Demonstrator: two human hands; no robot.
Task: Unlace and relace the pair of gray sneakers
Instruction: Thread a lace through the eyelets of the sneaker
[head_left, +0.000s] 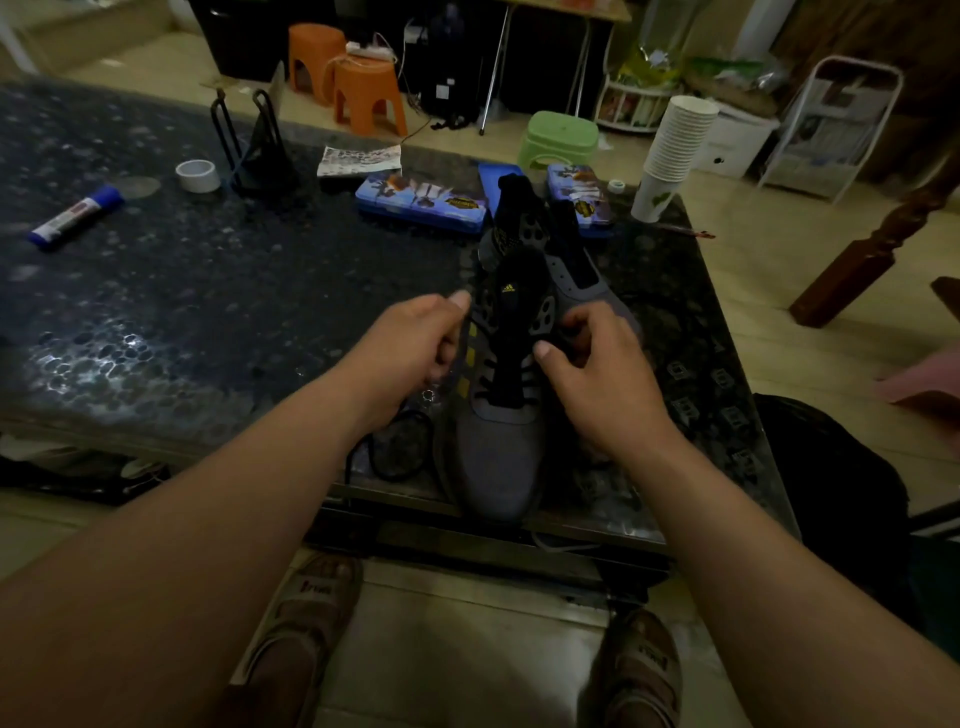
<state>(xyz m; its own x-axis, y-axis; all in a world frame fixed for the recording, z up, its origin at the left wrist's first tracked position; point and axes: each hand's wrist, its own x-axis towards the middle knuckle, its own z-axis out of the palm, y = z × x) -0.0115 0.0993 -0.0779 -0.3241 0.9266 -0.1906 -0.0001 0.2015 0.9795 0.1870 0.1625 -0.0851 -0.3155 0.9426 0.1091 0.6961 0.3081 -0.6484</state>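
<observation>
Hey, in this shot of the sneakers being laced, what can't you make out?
All head view.
- What the right hand grips: its curled fingers hide it.
- Much of the far sneaker: the near sneaker covers it.
- Where the lace ends: black on black, dim light.
- The glue stick label: too small, blurred.

dark speckled table (156, 312) spanning 9 to 3 o'clock; glue stick (75, 218) at 10, tape roll (197, 175), black wire stand (254, 150) at 11; printed pencil case (421, 205) at 12; paper cup stack (675, 150) at 1; orange stool (366, 96), green stool (558, 137) beyond
</observation>
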